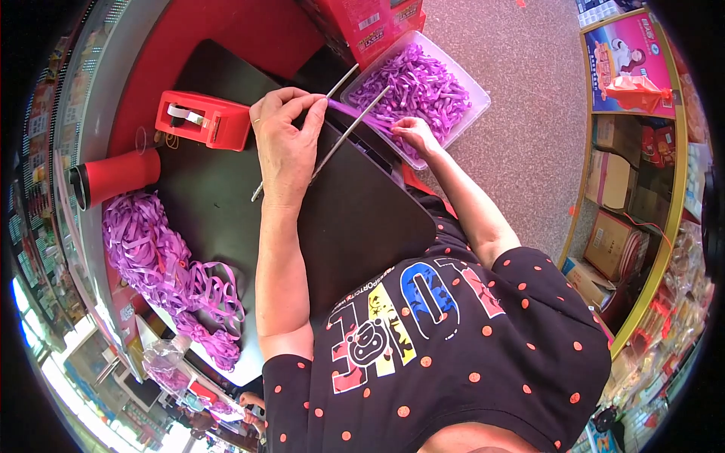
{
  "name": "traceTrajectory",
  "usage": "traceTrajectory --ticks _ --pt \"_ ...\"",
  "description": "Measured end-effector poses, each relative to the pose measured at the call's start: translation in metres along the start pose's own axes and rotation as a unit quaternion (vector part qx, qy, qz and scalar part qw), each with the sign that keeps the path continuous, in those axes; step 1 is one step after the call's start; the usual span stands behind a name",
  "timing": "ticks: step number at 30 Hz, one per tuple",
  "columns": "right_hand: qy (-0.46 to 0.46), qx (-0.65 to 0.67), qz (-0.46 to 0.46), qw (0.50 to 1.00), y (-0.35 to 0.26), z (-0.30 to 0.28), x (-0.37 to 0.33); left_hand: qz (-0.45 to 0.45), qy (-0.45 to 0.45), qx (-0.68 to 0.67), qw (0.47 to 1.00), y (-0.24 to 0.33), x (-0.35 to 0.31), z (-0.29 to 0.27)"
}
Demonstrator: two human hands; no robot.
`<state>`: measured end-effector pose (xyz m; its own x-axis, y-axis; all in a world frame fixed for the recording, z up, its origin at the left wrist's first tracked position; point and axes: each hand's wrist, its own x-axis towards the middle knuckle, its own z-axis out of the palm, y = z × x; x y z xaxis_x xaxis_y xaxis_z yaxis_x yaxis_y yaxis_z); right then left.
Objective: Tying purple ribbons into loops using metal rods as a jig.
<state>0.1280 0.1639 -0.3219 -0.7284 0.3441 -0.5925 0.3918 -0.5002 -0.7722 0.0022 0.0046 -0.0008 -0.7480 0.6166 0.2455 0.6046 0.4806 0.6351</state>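
A purple ribbon (pixel 361 115) is stretched between my two hands, passing by two thin metal rods (pixel 351 128) that stick out beyond the table's far edge. My left hand (pixel 288 132) is over the black table (pixel 340 226), its thumb and fingers pinched on the ribbon's left end. My right hand (pixel 417 137) is closed on the ribbon farther right, next to a clear plastic bin (pixel 477 113). Inside the bin lies a heap of purple ribbon loops (pixel 427 83). How the ribbon meets the rods is too small to tell.
On the table's left are a red tape dispenser (pixel 219 121), a red tumbler (pixel 124 175) and a large tangle of purple ribbon (pixel 151 249). Red boxes (pixel 366 34) stand behind the bin. A shelf with cartons (pixel 612 241) runs along the right. Another person's hand (pixel 251 400) shows lower left.
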Motion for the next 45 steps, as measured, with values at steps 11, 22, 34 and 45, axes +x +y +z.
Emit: traceTrajectory --ticks 11,22,34,45 --pt "-0.083 -0.29 -0.306 0.903 -0.024 -0.013 -0.05 -0.003 0.013 0.006 1.0 -0.006 -0.003 0.0" --pt "-0.083 -0.288 -0.28 0.912 -0.046 -0.069 -0.176 -0.016 0.01 -0.012 1.0 -0.01 -0.003 -0.003" --pt "-0.045 -0.186 -0.371 0.909 -0.093 -0.058 -0.294 -0.051 -0.054 -0.006 0.997 -0.018 0.008 -0.001" --pt "-0.046 -0.129 -0.385 0.913 -0.115 -0.048 -0.322 -0.084 -0.078 0.021 0.993 -0.015 0.011 -0.005"
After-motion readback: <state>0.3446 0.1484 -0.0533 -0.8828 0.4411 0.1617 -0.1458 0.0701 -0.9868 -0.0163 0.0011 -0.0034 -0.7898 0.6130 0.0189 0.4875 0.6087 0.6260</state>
